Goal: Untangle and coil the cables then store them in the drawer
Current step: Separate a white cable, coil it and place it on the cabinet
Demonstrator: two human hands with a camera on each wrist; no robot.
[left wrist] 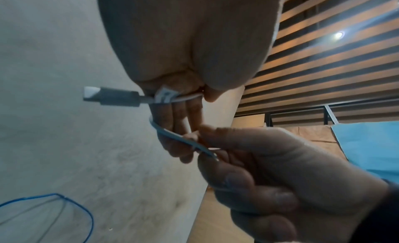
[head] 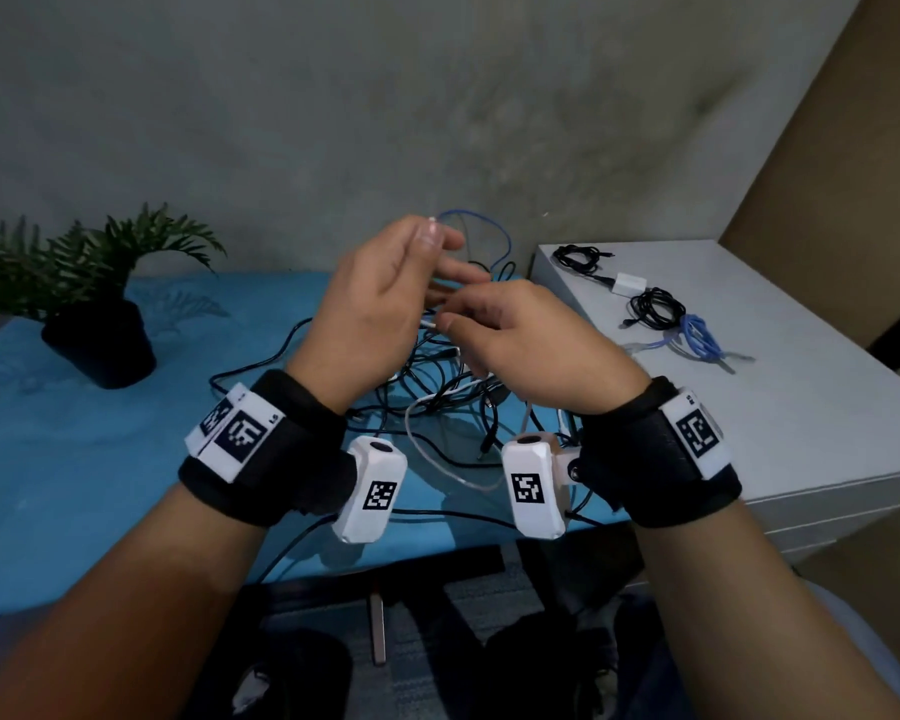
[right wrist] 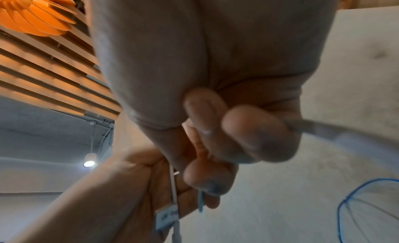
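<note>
Blue cloth table cover; smooth white cabinet top; matt wall.

A plain indoor room, most like a small office or study corner: a surface under a blue cover stands against a bare grey wall, with a potted fern on it and a white drawer cabinet just beside it. The wrist views show a slatted wooden ceiling, a spotlight and an orange petal-shaped lamp
</note>
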